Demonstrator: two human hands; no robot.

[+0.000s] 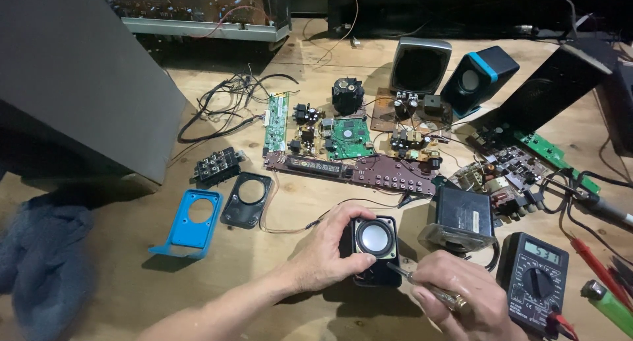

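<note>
Currently left hand (328, 255) fingers closed around small speaker (374, 248); right hand (461, 300) pinches screwdriver (422, 287); keep tip seated, speaker steady.

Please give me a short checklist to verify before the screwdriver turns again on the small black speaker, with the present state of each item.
1. Left hand steadies the small black speaker: ok, its fingers wrap the left side and top.
2. Screwdriver tip sits at the speaker's lower right corner: ok; whether it is seated in a screw, cannot tell.
3. Right hand has a firm grip on the screwdriver: ok.
4. Thin wire running from the speaker is free of the hands: cannot tell.
5. Multimeter is clear of the right hand: not ok, it lies right beside it.
6. Transformer behind the speaker leaves working room: ok, apart.
</note>
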